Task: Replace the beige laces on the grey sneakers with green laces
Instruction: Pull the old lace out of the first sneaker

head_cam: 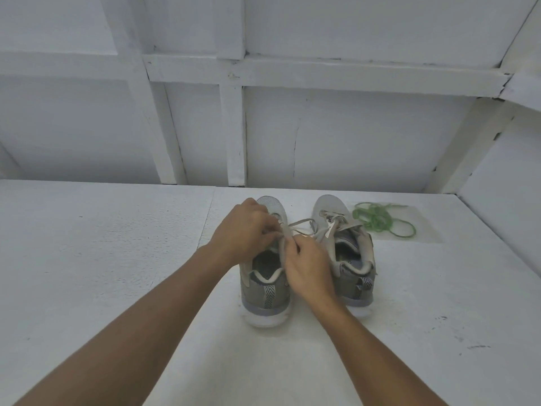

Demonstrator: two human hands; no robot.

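Left hand (243, 232) and right hand (307, 268) both pinch the beige lace (304, 221) above the left sneaker (263, 285). Lace judged soft, limp, light; grip close to eyelets. Green laces (377, 219) lie right of that sneaker.

My only camera rides on my head, wide-angled, facing forward and down from close by, so my left hand (244, 230) and right hand (307, 269) meet mid-frame, the table (102, 259) fills the lower half and the wall (366, 136) the upper.
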